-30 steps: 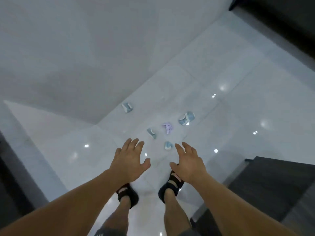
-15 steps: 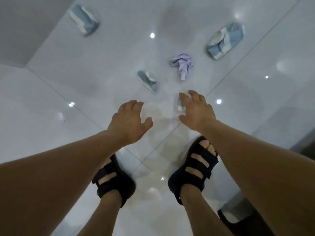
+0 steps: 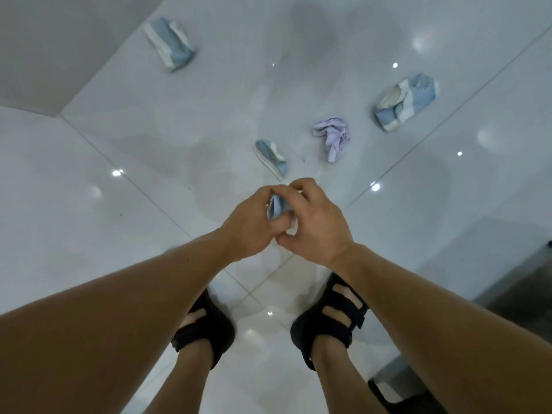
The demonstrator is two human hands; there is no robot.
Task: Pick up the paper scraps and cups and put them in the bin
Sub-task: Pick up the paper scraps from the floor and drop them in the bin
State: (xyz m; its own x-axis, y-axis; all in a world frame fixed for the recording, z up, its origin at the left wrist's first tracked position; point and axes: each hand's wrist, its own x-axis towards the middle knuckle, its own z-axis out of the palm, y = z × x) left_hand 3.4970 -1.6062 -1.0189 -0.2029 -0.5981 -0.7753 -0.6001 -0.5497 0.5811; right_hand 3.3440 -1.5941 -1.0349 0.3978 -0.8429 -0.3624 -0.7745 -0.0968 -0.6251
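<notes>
Where your hands meet over the floor (image 3: 119, 219), a crushed blue cup (image 3: 279, 209) is mostly hidden, your left hand (image 3: 249, 227) and right hand (image 3: 318, 224) both curled round it. Beyond lie a lilac paper scrap (image 3: 333, 137), a near cup (image 3: 270, 158), a far-left cup (image 3: 170, 44) and a far-right cup (image 3: 406, 101). The dark thing (image 3: 397, 392) at near right is cut off, unidentifiable.

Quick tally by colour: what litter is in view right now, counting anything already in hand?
Blue-and-white crushed cups on the floor: 3 (far left, centre, right)
Lilac paper scrap: 1
Blue piece gripped between left hand and right hand: 1
Total: 5
</notes>
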